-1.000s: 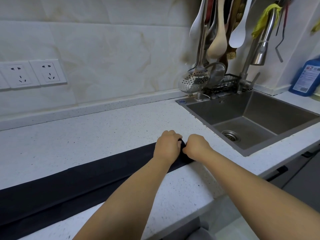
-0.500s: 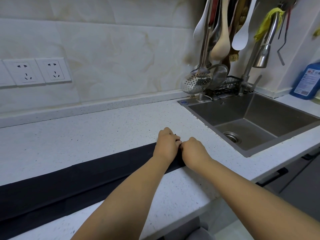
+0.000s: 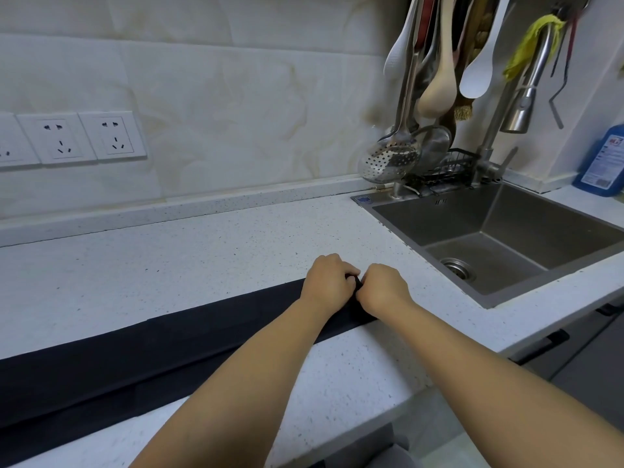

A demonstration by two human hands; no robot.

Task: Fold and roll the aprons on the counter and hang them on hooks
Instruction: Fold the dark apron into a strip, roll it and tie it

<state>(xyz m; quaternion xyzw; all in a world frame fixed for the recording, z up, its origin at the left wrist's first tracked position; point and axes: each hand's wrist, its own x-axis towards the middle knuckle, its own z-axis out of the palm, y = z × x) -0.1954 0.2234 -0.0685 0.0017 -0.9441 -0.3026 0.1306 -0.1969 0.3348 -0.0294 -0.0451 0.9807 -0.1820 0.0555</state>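
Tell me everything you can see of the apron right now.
The apron is dark, near-black matte cloth, folded into a long narrow strip with a layered edge along its near side. It lies flat on the white speckled counter, running from the frame's left edge toward the sink. At its right end the left hand and right hand grip it with curled fingers, hiding whether a roll has started. The left forearm crosses over the strip.

Bare forearms (image 3: 256, 373), bare left grip (image 3: 327, 282), bare right grip (image 3: 383, 288)
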